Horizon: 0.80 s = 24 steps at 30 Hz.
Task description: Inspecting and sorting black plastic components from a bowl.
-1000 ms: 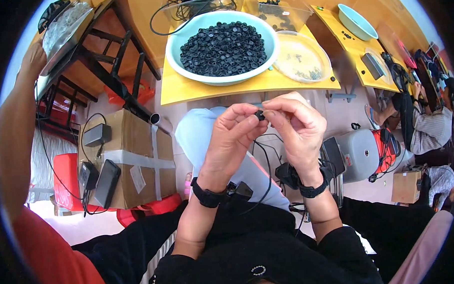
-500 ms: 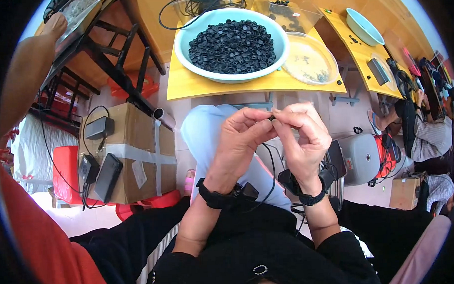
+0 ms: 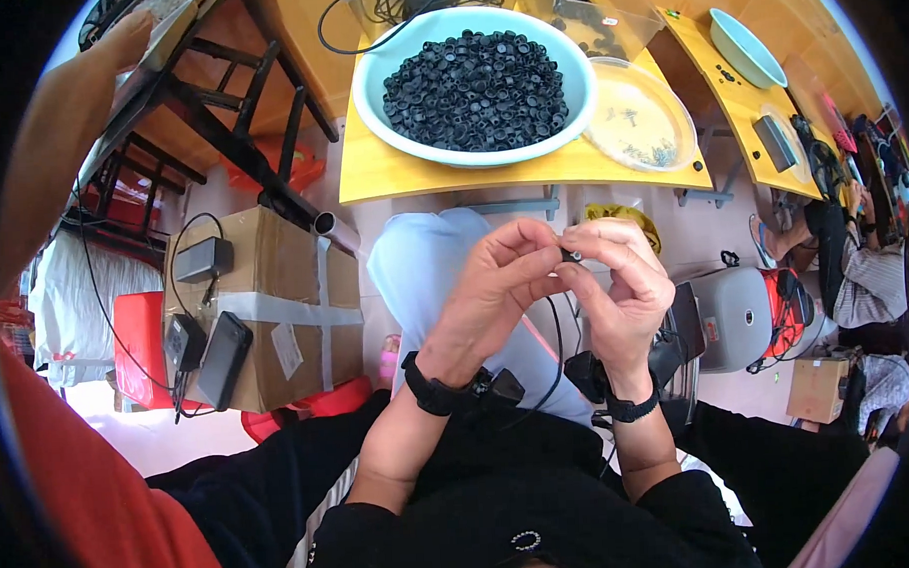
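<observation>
My left hand (image 3: 500, 282) and my right hand (image 3: 623, 283) meet fingertip to fingertip above my lap. Pinched between them is a small black round piece (image 3: 571, 255), with a bright metallic-looking spot on it; the fingers cover part of it. In front, a pale blue-green basin (image 3: 368, 112) on the yellow table (image 3: 421, 185) holds a heap of small black round caps (image 3: 473, 93). To its right lies a round clear tray (image 3: 692, 140) with tiny silvery bits (image 3: 655, 155) in it.
A cardboard box (image 3: 267, 361) with power banks (image 3: 225, 357) on top stands at left. Another person's arm (image 3: 59, 148) reaches in at far left. At right are a grey rounded case (image 3: 731, 319) and a second table (image 3: 707, 70) with a basin (image 3: 747, 48).
My hands have turned slightly, and more of the small black piece shows between the fingertips. The whole view has shifted a little, bringing a yellow bag below the table into sight.
</observation>
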### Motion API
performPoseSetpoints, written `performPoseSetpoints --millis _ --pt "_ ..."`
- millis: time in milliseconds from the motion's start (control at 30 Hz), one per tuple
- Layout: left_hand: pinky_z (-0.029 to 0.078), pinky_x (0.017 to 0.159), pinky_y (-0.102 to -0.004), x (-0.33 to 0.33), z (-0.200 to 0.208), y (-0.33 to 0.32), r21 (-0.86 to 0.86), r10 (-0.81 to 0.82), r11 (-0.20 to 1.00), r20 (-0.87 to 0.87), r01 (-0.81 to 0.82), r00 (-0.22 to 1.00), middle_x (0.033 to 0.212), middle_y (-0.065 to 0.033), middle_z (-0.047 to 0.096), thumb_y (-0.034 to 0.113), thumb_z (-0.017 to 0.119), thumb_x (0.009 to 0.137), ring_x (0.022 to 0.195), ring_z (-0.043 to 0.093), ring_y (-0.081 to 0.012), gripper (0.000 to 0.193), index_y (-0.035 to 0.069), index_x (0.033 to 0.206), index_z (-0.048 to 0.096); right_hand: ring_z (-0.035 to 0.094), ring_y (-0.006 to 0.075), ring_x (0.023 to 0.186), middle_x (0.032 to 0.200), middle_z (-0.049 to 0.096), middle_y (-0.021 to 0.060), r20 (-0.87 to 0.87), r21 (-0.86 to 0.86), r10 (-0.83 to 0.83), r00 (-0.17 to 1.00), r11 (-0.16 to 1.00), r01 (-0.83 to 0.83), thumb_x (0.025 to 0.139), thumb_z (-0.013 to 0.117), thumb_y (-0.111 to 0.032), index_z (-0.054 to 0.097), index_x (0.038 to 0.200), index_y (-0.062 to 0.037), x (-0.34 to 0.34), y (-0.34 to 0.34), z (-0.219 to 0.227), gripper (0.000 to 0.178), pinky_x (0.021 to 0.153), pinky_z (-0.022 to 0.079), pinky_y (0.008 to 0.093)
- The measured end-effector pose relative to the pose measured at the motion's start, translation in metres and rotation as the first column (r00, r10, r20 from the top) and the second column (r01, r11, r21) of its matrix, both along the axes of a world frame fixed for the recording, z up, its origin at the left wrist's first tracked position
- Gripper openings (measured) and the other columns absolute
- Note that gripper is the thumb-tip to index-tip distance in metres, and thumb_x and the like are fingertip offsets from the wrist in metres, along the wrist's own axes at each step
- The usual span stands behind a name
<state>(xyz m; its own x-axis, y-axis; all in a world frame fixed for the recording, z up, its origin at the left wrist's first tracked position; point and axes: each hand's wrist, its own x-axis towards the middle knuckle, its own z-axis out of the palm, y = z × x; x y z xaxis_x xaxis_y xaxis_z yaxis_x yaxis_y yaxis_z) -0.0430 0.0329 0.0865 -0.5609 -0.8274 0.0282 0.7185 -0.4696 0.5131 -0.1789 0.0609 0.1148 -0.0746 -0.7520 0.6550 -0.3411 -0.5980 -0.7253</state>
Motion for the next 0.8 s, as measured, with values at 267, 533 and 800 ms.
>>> performPoseSetpoints --millis 267,533,800 --pt "0.047 0.073 -0.0223 0.056 0.033 -0.065 -0.573 0.531 0.818 0.721 -0.048 0.445 0.086 -0.0036 0.065 0.007 0.061 0.081 0.078 0.059 -0.0079 0.014 0.002 0.094 0.065 0.062 0.0153 0.085 0.100 0.057 0.0113 0.414 0.180 0.033 0.910 0.977 -0.117 0.077 0.059 0.011 0.061 0.097 0.0058 -0.021 0.000 -0.015 0.021 0.075 0.052 0.0239" --pt "0.050 0.068 -0.0326 0.061 0.024 -0.159 -0.718 0.781 0.599 0.622 0.355 -0.059 0.073 -0.0162 0.065 0.003 0.063 0.069 0.072 0.064 -0.0245 0.012 0.003 0.080 0.069 0.064 0.0169 0.083 0.095 0.063 0.0125 0.639 0.287 0.020 0.769 0.921 -0.263 0.077 0.059 0.011 0.057 0.098 0.0060 -0.016 0.009 -0.028 0.022 0.076 0.052 0.0261" --pt "0.050 0.066 -0.0336 0.004 0.001 -0.197 -0.745 0.903 0.313 0.426 0.589 0.059 0.072 -0.0129 0.065 0.007 0.065 0.068 0.067 0.063 -0.0242 0.012 0.001 0.079 0.067 0.064 0.0140 0.077 0.092 0.064 0.0115 0.542 0.514 -0.162 0.824 0.840 -0.173 0.075 0.063 0.009 0.058 0.094 0.0061 -0.039 0.027 -0.029 0.020 0.068 0.053 0.0229"
